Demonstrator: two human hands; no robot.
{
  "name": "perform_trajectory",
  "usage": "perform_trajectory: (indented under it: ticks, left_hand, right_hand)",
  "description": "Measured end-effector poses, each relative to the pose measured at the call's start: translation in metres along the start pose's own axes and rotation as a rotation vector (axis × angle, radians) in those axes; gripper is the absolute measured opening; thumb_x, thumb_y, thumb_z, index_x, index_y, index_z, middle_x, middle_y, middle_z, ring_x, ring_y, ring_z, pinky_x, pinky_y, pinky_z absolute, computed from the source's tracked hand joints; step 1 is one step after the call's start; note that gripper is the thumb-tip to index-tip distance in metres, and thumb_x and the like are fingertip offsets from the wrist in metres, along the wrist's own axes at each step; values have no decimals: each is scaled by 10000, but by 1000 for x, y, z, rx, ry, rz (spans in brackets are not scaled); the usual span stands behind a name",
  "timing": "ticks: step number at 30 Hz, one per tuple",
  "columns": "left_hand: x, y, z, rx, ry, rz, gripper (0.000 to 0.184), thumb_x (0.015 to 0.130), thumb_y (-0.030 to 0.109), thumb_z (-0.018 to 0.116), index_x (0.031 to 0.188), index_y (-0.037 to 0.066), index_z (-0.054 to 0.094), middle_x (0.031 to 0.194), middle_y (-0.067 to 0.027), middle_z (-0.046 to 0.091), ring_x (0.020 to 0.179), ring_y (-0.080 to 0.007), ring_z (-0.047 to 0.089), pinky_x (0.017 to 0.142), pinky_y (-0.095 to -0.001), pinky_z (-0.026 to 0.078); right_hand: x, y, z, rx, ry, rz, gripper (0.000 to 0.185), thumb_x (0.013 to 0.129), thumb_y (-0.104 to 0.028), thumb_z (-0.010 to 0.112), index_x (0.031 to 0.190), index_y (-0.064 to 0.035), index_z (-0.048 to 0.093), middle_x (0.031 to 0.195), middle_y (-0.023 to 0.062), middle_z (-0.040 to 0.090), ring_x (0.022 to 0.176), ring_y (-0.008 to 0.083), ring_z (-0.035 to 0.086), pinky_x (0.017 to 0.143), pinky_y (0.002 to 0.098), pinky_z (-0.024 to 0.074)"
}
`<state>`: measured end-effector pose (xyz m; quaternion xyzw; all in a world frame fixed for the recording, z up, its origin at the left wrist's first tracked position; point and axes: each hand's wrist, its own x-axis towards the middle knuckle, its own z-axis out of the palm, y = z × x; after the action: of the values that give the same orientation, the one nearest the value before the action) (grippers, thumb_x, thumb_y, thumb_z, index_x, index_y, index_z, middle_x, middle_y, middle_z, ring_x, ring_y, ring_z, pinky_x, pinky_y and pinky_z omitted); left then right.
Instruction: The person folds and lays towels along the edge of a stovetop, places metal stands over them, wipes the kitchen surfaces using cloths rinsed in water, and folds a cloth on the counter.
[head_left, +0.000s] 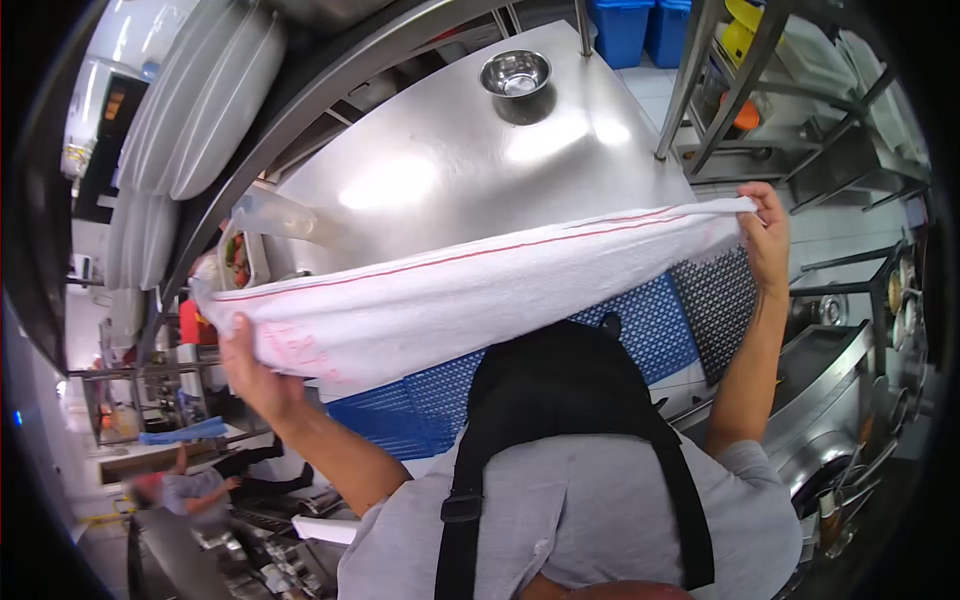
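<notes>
A long white cloth (450, 290) with a red stripe along its upper edge is stretched between my two hands, in front of the apron. Faint red marks show near its left end. My left hand (262, 378) grips the lower left part, thumb on the near side. At the raised right end, my right hand (765, 235) pinches a corner of the cloth. The cloth hides part of the near edge of the steel table (430, 140).
A small steel bowl (516, 75) stands on the table's far side. At the table's left are a clear container (275, 215) and a tray of food (238, 258). Stacked white plates (200, 110) fill the upper left. Metal racks (790, 110) stand right. Another person (200, 490) is at lower left.
</notes>
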<state>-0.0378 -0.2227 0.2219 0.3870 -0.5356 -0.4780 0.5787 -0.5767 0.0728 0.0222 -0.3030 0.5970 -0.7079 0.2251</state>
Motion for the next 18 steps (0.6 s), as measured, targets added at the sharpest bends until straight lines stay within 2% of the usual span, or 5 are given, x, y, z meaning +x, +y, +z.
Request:
perform_trajectory:
  ticks: [4,5,9,14,18]
  left_hand:
    - [21,-105,-29,-20,69,-155,279,997,103,607,1247,-20,625,1139,-118,696,1000,-208,691,868,-355,572]
    - [34,-132,-27,-16,76,-161,253,998,105,608,1218,-17,635,1106,-104,702,971,-192,690,830,-339,567]
    - [97,-245,-23,750,54,-95,207,976,139,618,1108,-20,631,927,-126,722,802,-268,701,748,-401,546]
    - [115,-353,4,1199,-114,217,288,942,145,627,1198,25,683,1258,-225,643,1156,-414,612,970,-509,499]
    - [131,-388,28,1238,-315,238,326,945,129,623,1261,112,703,1344,-142,614,1290,-347,537,1032,-536,457]
  right_hand:
    - [44,-49,40,-381,-29,27,353,886,43,563,1233,-10,598,1086,40,656,1006,111,606,920,276,476]
    - [70,-30,39,-589,-99,-200,308,895,23,597,1200,-2,615,1057,65,677,990,155,640,903,305,502]
    - [144,33,104,-940,-223,-41,362,891,-50,679,1248,-29,625,1189,197,676,1183,307,637,1014,387,488]
    - [150,150,147,-1268,-155,-184,314,893,-143,724,1196,-75,680,1230,172,670,1191,369,594,1026,468,474]
    - [158,191,158,-1237,-183,-267,197,908,-146,704,1088,-69,728,1157,143,687,1118,349,616,976,446,494]
